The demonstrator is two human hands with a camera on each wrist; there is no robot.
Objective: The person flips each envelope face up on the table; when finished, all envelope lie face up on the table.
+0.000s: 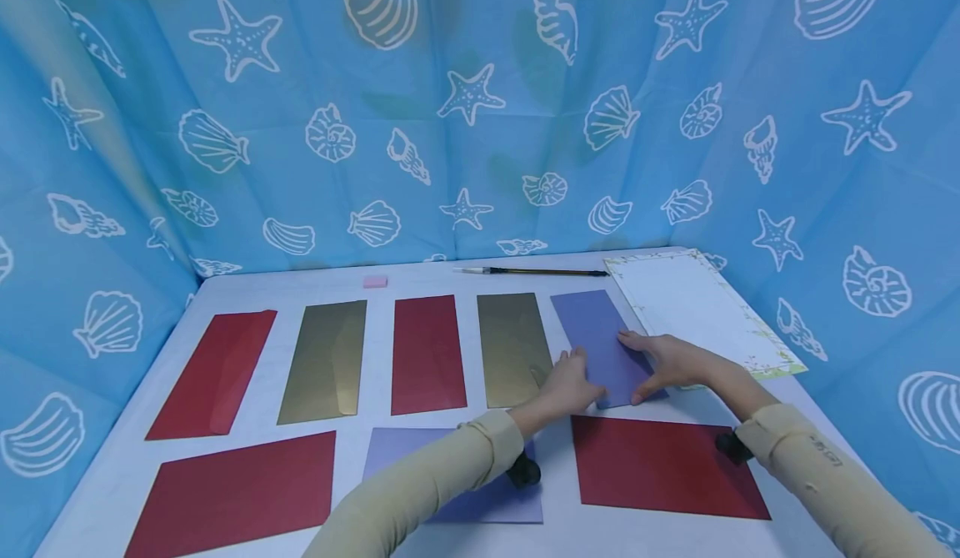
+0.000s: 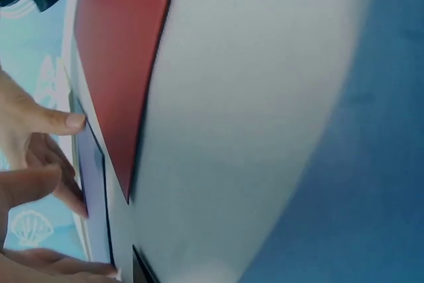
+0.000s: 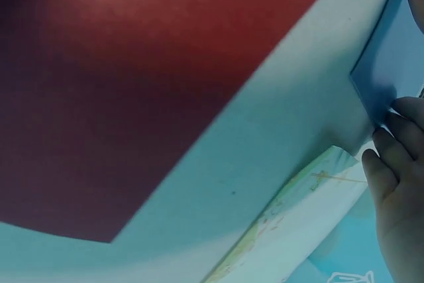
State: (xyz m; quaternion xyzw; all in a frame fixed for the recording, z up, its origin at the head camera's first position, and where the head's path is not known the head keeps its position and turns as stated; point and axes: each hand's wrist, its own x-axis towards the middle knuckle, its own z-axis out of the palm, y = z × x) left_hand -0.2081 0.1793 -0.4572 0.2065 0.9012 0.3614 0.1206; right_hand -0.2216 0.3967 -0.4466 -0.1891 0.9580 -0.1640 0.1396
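Fingers (image 1: pixel 636 340) spread, unclenched, touching one purple envelope (image 1: pixel 589 318): left hand (image 1: pixel 564 385) at its eight o'clock, right hand (image 1: pixel 672 359) at three.

Purple envelope (image 1: pixel 600 337): smooth matt paper (gold envelope (image 1: pixel 322 364) shinier).

Left fingers (image 1: pixel 577 358) and right fingers (image 1: pixel 647 344) touch the upper purple envelope (image 1: pixel 596 324).

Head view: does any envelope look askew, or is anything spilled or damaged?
The front-left red envelope looks askew: its long edges slant, while those of the front purple envelope run nearly level. I see no spill or damage.
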